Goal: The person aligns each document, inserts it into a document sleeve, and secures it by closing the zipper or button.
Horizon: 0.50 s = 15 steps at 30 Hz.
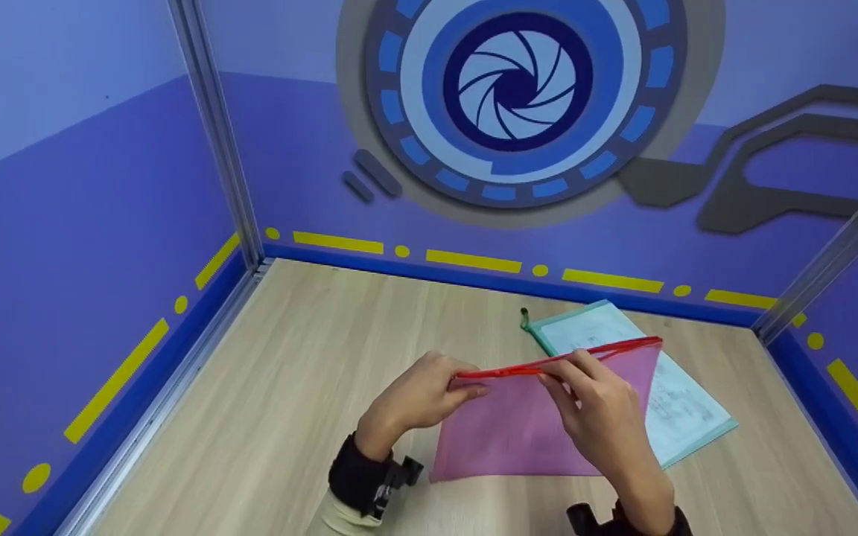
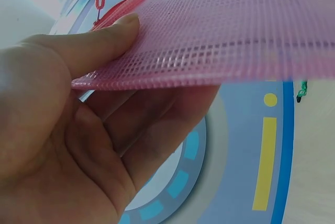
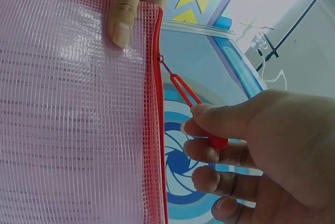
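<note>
A pink mesh zipper pouch (image 1: 518, 432) hangs upright over the table, its red zipper (image 1: 503, 371) along the top edge. My left hand (image 1: 429, 394) grips the upper left corner, thumb on the near face and fingers behind. My right hand (image 1: 604, 406) is at the top edge, pinching the red pull loop (image 3: 183, 90) between thumb and index finger. In the right wrist view the loop is drawn out from the slider, which sits near the left hand's corner. Right of my right hand, the red edges look parted. Rows of dark lines show through the mesh.
Behind the pink pouch, a green-edged mesh pouch (image 1: 690, 402) with printed paper in it lies on the wooden table (image 1: 287, 357), partly covered in the head view. Its dark green pull (image 1: 524, 318) points toward the back wall. Blue-purple panels (image 1: 287, 164) enclose the table.
</note>
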Available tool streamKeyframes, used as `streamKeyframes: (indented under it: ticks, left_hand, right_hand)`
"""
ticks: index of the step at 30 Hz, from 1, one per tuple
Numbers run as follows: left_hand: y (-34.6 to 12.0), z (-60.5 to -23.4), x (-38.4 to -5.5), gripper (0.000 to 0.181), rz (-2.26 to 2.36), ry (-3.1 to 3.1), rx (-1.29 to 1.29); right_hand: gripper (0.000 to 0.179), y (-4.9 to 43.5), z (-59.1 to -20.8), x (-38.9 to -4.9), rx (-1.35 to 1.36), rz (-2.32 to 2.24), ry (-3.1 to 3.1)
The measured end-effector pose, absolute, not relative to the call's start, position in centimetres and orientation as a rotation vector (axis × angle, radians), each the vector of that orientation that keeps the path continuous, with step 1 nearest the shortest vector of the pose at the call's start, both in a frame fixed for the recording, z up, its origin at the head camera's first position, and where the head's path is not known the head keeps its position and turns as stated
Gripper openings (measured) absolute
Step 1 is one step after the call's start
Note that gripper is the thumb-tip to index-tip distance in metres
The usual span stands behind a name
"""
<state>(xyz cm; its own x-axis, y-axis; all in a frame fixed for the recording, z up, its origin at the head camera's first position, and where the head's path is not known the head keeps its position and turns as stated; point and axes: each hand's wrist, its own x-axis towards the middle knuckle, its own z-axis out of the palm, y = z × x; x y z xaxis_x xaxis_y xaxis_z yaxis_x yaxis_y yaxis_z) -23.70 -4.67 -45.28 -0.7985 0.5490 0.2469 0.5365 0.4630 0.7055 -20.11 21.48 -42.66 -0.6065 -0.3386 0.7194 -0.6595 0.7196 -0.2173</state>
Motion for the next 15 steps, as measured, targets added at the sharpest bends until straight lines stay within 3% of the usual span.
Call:
streamKeyframes:
  ticks: [15]
  left_hand:
    - [-5.55, -45.03, -23.75, 0.015, 1.318, 2.682, 1.006]
  right_hand:
    - [0.018, 22.02, -42.34, -19.91, 0.718, 0.624, -2.257]
